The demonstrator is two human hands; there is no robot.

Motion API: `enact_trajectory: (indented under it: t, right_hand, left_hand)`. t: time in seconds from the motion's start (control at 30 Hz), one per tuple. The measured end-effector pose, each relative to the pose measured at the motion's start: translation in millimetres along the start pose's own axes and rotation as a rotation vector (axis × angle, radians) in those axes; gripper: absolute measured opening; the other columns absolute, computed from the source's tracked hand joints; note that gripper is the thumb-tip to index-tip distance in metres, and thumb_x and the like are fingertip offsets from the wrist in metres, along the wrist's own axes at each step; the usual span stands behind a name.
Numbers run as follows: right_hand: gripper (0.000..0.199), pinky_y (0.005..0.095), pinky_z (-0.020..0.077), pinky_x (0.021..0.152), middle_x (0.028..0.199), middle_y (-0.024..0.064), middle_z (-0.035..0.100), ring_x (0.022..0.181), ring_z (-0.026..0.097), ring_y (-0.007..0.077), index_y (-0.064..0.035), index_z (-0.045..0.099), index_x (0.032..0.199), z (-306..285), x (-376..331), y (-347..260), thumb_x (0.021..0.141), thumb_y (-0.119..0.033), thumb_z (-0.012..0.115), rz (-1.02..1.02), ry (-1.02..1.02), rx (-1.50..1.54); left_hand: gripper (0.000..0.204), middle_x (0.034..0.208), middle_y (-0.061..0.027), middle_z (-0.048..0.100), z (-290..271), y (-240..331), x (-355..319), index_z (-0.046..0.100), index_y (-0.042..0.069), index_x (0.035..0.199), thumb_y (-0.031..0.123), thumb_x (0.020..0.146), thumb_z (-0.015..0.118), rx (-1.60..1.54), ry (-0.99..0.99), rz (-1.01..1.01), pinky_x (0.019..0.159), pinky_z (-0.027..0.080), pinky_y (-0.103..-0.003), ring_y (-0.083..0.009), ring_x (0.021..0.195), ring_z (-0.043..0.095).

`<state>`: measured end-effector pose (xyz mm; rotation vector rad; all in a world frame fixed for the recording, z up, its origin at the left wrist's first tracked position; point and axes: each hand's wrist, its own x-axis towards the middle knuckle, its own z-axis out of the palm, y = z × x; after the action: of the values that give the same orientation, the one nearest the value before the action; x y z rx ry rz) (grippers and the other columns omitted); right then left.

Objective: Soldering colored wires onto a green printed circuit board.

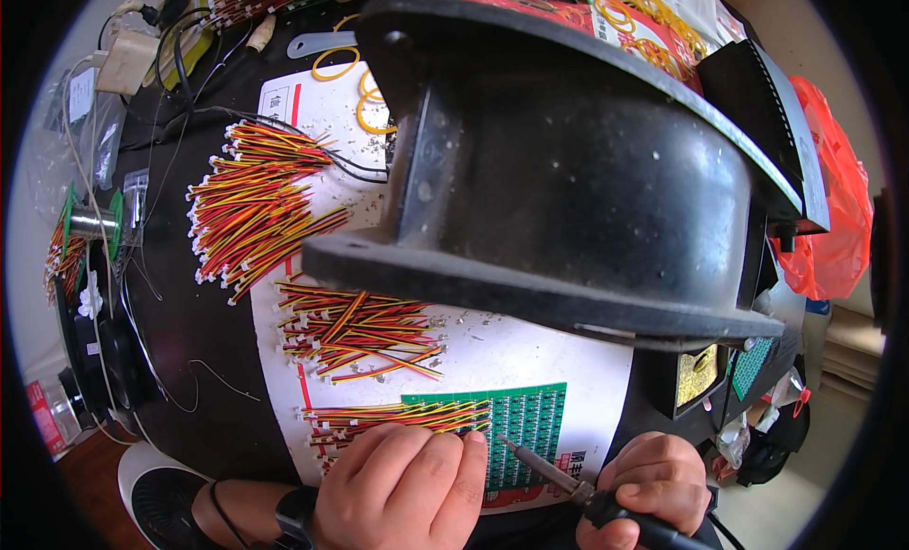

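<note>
Item one, largest: I log a big black domed metal hood (587, 171) with flat flanges, filling the upper middle of the view and hiding much of the counter behind it.

Item two: the black round counter (199, 361), partly covered by a white paper sheet (530, 356) strewn with small solder flecks.

Item three: bundles of red, yellow and black wire leads with white plug ends (251, 204), fanned at the left; two smaller bundles lie nearer me on the sheet.

Item four: an orange plastic bag (838, 219) at the far right.

Item five: a green panel of small circuit boards (525, 422) on the sheet's near edge, between my hands.

Item six: my left hand (402, 488), fingers curled down, pressing wire leads against the panel's left edge; a dark wristband sits behind it.

Item seven: my right hand (653, 488), its grip closed around a black-handled soldering iron (568, 484), the tip angled up-left and resting on the panel.

Item eight: yellow rubber bands (336, 64) at the top of the sheet.
</note>
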<state>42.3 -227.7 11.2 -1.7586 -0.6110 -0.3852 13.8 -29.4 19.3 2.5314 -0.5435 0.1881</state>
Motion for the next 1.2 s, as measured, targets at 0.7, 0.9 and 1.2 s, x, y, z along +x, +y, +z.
enact_trajectory:
  t: [0.7,0.9,1.2]
  right_hand:
    - [0.021,0.0317,0.0404,0.040,0.058,0.0152,0.052,0.042,0.049,0.0217,0.0109,0.055,0.082,-0.3,2.4,1.3,0.085,-0.009,0.062,-0.093,0.068,-0.053]
    - [0.020,0.0325,0.0419,0.042,0.060,0.0161,0.054,0.044,0.051,0.0227,0.0112,0.056,0.083,2.3,2.6,2.3,0.084,-0.007,0.063,-0.087,0.036,-0.052]
    - [0.024,0.0246,0.0333,0.040,0.055,0.0046,0.047,0.042,0.044,0.0134,0.0028,0.053,0.083,2.0,-16.7,11.9,0.081,-0.019,0.063,-0.043,0.136,-0.145]
  left_hand:
    - [0.024,0.081,-0.0114,0.064,-25.7,-39.2,0.7,0.070,0.000,0.090,-0.007,0.067,0.072,0.084,0.280,-0.168,0.061,0.048,-0.035,-0.0247,0.069,0.061]
    - [0.021,0.085,-0.0103,0.060,-27.4,-56.5,7.2,0.071,0.000,0.089,-0.008,0.069,0.072,0.123,0.208,-0.311,0.062,0.048,-0.036,-0.0293,0.071,0.059]
    - [0.013,0.075,-0.0132,0.064,-39.8,-38.7,-0.8,0.065,0.000,0.077,-0.010,0.068,0.065,-0.110,0.429,-0.387,0.062,0.050,-0.031,-0.0241,0.067,0.063]
